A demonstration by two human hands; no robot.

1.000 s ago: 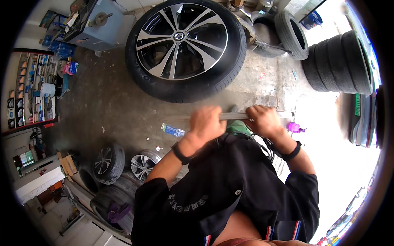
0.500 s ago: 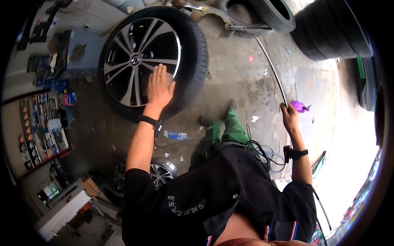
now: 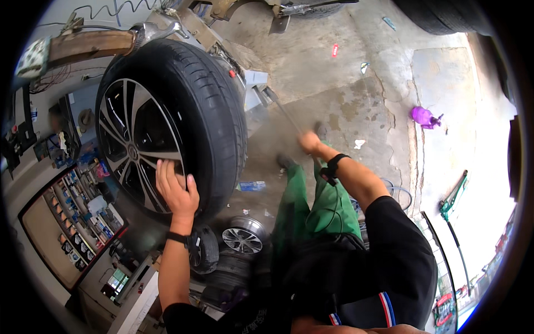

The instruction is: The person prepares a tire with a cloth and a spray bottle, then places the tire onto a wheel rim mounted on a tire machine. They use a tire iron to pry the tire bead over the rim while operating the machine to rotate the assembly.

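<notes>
A large black tyre [image 3: 214, 119] on a black and silver spoked alloy rim [image 3: 133, 151] stands to my left. My left hand [image 3: 178, 192] rests on the rim's spokes near the tyre's inner edge, its fingers stretched out. My right hand [image 3: 309, 143] is closed around a long thin metal bar [image 3: 285, 113], blurred by motion. The bar slants away to the upper left, its far end beside grey metal parts [image 3: 256, 97] next to the tyre. A metal arm with a brown section [image 3: 92, 45] reaches over the tyre's top.
Behind my left arm lie a loose alloy wheel [image 3: 243, 238] and several tyres. A wall rack of small goods [image 3: 83, 214] stands at left. On the floor at right are a purple bag [image 3: 425, 117] and a green long-handled tool [image 3: 455, 197].
My right hand has swung the bar leftward, from the far right to beside the tyre. My left hand stays on the rim. The wheel looks nearer, and my view has shifted.
</notes>
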